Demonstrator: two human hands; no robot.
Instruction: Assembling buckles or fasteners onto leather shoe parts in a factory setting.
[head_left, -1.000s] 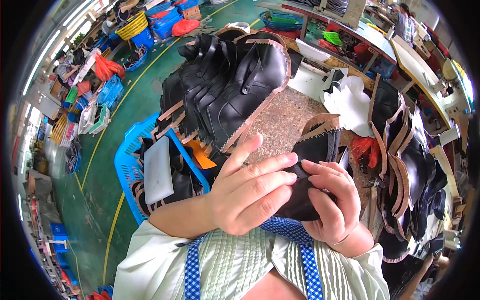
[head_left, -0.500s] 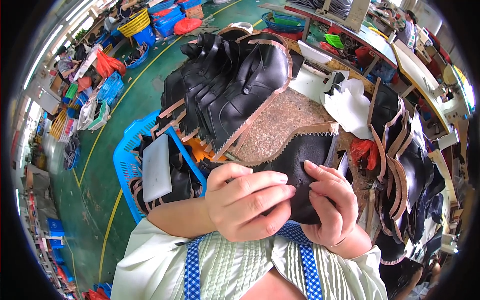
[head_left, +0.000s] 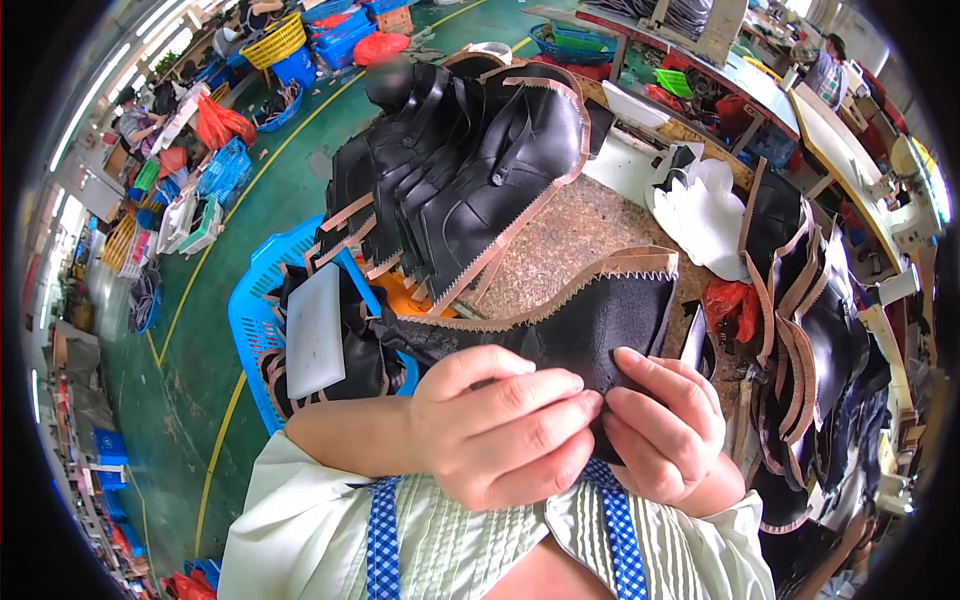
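Observation:
Close to my chest I hold a black leather shoe upper [head_left: 600,310] with a tan zigzag-cut edge along its far side. My left hand [head_left: 510,425] is closed on its near middle, fingers bent with the tips against the leather. My right hand [head_left: 665,425] pinches the same piece just to the right, thumb and fingertips almost meeting the left ones. Whether a smaller item sits between the fingertips cannot be made out. Beyond it, a pile of similar black uppers [head_left: 490,160] with straps lies on the worn brown tabletop [head_left: 560,235].
At left stands a blue plastic basket [head_left: 250,300] holding black pieces and a white slab [head_left: 313,330]. More black uppers [head_left: 800,330] are stacked at right, near a red plastic bag [head_left: 730,308] and white scalloped sheets [head_left: 700,220]. Baskets and other people are farther off.
Both hands have shifted slightly toward me and to the right, and come closer together. More of the shoe upper's left end now shows above my left hand.

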